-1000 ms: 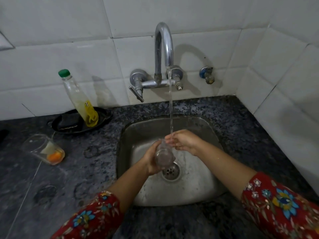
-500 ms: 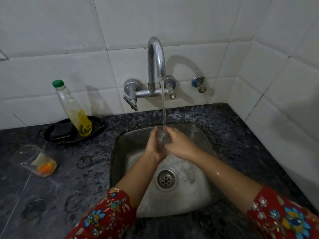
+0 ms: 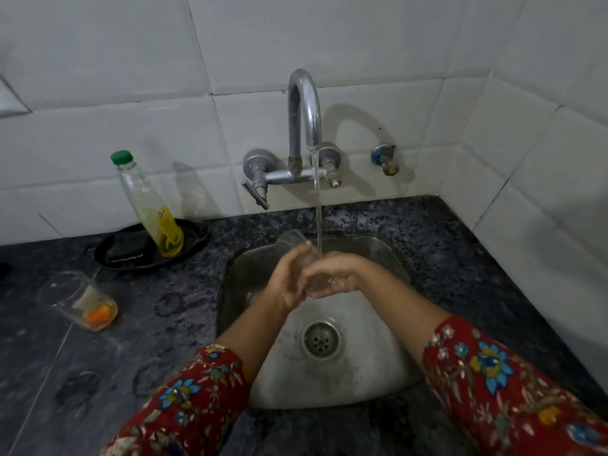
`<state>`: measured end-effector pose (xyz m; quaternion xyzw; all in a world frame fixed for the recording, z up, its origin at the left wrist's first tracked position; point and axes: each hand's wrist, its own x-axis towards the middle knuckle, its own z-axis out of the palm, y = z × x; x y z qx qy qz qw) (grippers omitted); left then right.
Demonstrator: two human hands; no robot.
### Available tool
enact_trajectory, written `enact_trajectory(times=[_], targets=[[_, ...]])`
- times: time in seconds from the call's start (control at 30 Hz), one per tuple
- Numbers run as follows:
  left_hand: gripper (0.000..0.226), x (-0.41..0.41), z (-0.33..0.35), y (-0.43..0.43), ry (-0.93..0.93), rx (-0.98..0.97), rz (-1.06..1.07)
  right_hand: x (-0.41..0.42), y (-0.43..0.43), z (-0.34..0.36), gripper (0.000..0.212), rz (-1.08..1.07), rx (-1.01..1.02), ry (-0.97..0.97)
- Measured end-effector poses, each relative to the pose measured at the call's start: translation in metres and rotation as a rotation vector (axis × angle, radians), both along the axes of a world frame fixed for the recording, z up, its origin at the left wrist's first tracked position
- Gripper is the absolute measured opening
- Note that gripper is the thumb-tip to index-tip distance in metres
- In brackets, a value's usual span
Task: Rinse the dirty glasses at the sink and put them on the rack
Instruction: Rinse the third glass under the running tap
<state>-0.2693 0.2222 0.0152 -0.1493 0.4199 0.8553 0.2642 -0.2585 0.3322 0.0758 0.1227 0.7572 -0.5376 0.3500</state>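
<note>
Glass [image 3: 293,240], seemingly tilted, mostly hidden inside curled left hand [image 3: 287,282] and right hand [image 3: 340,274] under tap [image 3: 304,110] stream; dirty tumbler [image 3: 79,301], bottle [image 3: 149,209] leftward.

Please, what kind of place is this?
Most likely a home kitchen: a steel sink set in a dark stone counter, a running wall tap on white tiles, and a soap bottle.

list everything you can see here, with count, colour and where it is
tap: 1, chrome, on wall above sink, running
sink: 1, steel, set in counter
glass: 1, clear, under the stream
second glass: 1, clear, orange bits inside, counter left of sink
bottle: 1, clear, green cap, in dish
dish: 1, black, counter by wall
valve: 1, blue, wall right of tap
counter: 1, dark speckled
left hand: 1, grips glass
right hand: 1, grips glass
</note>
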Motion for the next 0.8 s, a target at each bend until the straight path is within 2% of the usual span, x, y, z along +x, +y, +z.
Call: enact_trajectory(times=[0.03,0.07,0.13,0.17,0.2,0.27,0.33,0.4,0.43,0.47,0.53,0.67,0.73,0.8], targets=[[0.02,-0.003,-0.003,0.002,-0.021,-0.02,0.014,-0.003,-0.002,-0.003,0.009,-0.004,0.041,0.005],[0.02,-0.006,-0.005,0.006,-0.041,-0.077,0.031,-0.006,-0.007,-0.008,0.008,0.025,0.191,0.087],[0.016,-0.012,-0.003,0.015,-0.067,-0.238,0.11,-0.003,-0.019,-0.016,0.014,0.07,0.606,0.375],[0.017,-0.015,-0.002,0.017,-0.068,-0.305,0.158,0.002,-0.024,-0.018,0.02,0.043,0.717,0.481],[0.023,-0.017,-0.001,0.016,-0.062,-0.369,0.162,0.003,-0.024,-0.022,0.023,0.007,0.702,0.51],[0.025,-0.015,0.003,0.009,-0.044,-0.35,0.056,0.004,-0.012,-0.028,0.02,-0.028,0.427,0.384],[0.023,-0.006,0.001,0.001,0.002,-0.118,-0.091,0.008,0.006,-0.034,0.014,-0.018,0.031,0.127],[0.04,0.001,-0.009,-0.006,0.075,0.149,-0.157,0.018,0.021,-0.04,0.007,-0.001,-0.328,-0.08],[0.048,0.003,-0.012,-0.006,0.105,0.225,-0.168,0.023,0.026,-0.044,0.01,-0.001,-0.439,-0.148],[0.051,0.005,-0.015,-0.005,0.134,0.284,-0.178,0.028,0.029,-0.048,0.014,0.004,-0.494,-0.172],[0.046,0.009,-0.011,0.002,0.152,0.269,-0.158,0.036,0.026,-0.045,0.016,-0.039,-0.495,-0.152],[0.03,0.006,0.005,0.009,0.181,0.052,-0.092,0.04,0.016,-0.038,0.013,-0.188,-0.24,0.151],[0.039,0.004,0.005,0.008,0.201,0.009,-0.112,0.041,0.022,-0.038,0.009,-0.176,-0.366,0.094],[0.047,0.008,0.003,0.006,0.192,0.053,-0.202,0.043,0.028,-0.037,0.02,-0.239,-0.625,-0.039]])
